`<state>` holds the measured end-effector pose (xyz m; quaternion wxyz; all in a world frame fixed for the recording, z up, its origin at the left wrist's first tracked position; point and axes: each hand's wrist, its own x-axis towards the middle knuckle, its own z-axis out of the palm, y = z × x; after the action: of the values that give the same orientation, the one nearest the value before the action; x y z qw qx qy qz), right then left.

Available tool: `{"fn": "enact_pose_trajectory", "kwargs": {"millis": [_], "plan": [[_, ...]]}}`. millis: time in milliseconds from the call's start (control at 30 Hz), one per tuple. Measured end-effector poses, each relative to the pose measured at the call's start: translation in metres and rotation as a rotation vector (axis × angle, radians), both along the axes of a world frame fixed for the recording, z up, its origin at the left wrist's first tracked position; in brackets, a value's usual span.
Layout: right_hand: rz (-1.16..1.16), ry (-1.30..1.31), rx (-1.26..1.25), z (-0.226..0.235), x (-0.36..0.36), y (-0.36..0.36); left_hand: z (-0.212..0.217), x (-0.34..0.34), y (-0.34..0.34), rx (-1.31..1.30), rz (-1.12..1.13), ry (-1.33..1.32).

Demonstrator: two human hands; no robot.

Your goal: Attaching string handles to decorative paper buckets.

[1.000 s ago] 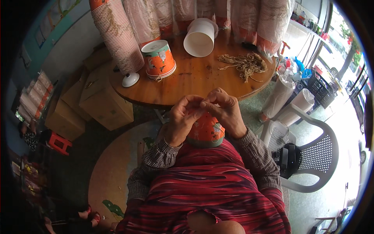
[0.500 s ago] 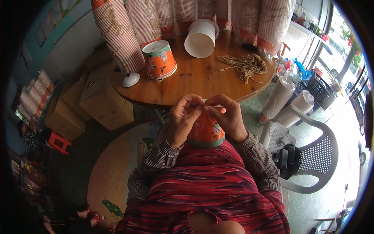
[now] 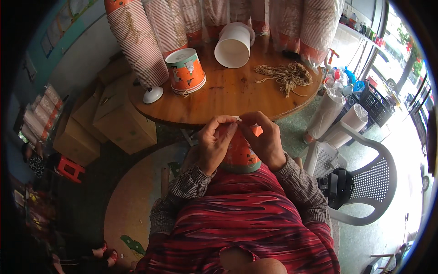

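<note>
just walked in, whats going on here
A person has an orange bucket at their lap. Their left hand and right hand meet at its far end, fingertips pinched; anything between them is too small to make out. On the table ahead are another orange bucket and a bundle of string.

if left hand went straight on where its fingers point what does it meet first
Likely the right hand, directly facing the left hand by the orange bucket; depth makes it hard to tell whether they already touch.
</note>
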<state>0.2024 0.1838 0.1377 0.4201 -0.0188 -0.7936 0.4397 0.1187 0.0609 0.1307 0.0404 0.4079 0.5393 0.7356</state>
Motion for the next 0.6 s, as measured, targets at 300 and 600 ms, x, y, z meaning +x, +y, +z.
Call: {"fn": "enact_pose_trajectory", "kwargs": {"millis": [300,600], "plan": [[0.078,-0.08,-0.015,0.007,0.008,0.007,-0.006,-0.003,0.004,0.001,0.148,0.26],[0.235,-0.061,-0.214,0.004,0.004,0.011,-0.008,-0.004,0.002,-0.031,0.028,0.088]]}}
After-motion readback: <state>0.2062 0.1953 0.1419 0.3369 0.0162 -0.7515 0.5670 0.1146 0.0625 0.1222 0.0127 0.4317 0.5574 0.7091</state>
